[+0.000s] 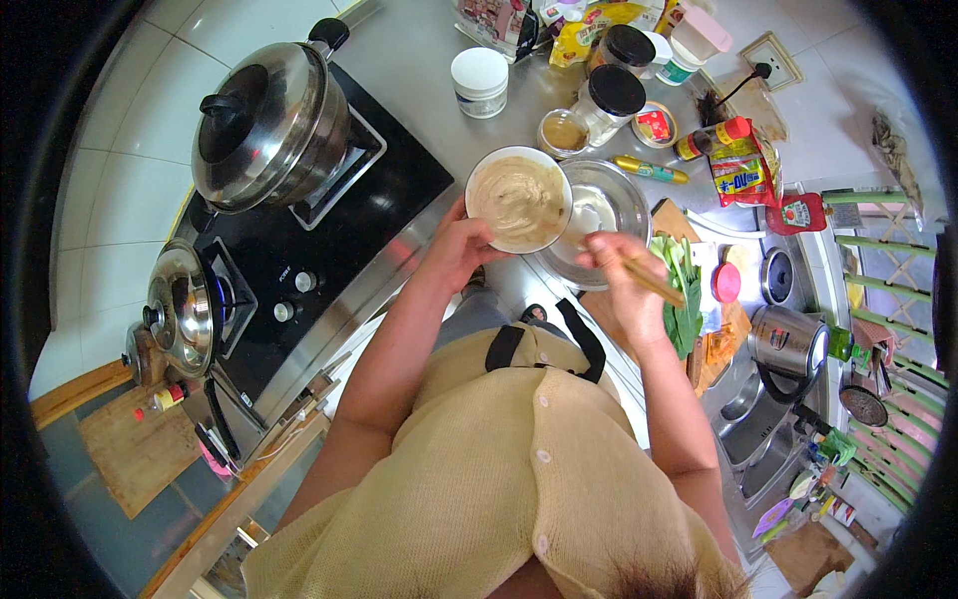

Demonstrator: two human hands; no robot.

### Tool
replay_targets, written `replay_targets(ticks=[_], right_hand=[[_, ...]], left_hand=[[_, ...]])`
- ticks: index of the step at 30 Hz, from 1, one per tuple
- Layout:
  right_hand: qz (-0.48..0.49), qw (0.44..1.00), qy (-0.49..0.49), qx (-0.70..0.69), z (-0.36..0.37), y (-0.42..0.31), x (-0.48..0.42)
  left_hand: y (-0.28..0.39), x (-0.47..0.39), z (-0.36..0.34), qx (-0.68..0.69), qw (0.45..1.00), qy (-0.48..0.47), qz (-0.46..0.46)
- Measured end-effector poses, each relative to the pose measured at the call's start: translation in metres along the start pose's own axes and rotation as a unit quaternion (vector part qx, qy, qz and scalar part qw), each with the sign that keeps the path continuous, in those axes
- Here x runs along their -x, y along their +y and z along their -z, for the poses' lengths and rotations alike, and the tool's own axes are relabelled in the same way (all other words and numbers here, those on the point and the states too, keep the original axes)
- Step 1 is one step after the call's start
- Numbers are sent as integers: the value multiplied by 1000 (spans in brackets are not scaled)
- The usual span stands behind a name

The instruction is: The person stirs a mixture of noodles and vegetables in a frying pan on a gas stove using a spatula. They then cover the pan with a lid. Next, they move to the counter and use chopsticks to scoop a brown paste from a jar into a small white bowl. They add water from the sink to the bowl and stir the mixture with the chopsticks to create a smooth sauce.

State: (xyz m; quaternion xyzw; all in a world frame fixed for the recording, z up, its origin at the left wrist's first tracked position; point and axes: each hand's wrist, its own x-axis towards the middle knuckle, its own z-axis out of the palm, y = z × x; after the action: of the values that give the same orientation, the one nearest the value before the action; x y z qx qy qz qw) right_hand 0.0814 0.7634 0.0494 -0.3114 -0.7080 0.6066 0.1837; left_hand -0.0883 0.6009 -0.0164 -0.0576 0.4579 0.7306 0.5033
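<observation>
My left hand (pixel 470 243) grips a white bowl (pixel 550 157) from its lower left side, tilted slightly towards me. Inside it is a thick, smooth tan paste (pixel 516 196) with swirl marks. In my right hand (pixel 629 277) are wooden chopsticks (pixel 653 282), their rear ends sticking out to the lower right. That hand is over the near right rim of a stainless steel basin (pixel 636 206), which the bowl partly covers. A pale substance (pixel 596 213) shows in the basin. The chopsticks' front ends are hard to make out.
To the left, a lidded steel pot (pixel 273 135) and a lidded pan (pixel 183 307) stand on a black gas hob (pixel 359 217); blue flame shows beside the pan. Jars (pixel 615 93) crowd the back. Leafy greens (pixel 681 299), a cutting board (pixel 737 318) and an electric kettle (pixel 786 341) are right.
</observation>
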Motion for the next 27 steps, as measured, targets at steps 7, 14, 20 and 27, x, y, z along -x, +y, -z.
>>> replay_targets(ticks=[7, 14, 20, 27], right_hand=[[17, 996, -67, 51, 1, -9, 3], [-37, 998, -42, -33, 0, -2, 7], [84, 994, -1, 67, 0, 5, 1], [218, 960, -10, 176, 2, 1, -4]], left_hand=[[-5, -4, 3, 1, 1000, -2, -2], [-5, -2, -3, 2, 1000, 2, 2], [-6, -6, -4, 1, 1000, -17, -4], [-4, -6, -12, -9, 1000, -15, 10]])
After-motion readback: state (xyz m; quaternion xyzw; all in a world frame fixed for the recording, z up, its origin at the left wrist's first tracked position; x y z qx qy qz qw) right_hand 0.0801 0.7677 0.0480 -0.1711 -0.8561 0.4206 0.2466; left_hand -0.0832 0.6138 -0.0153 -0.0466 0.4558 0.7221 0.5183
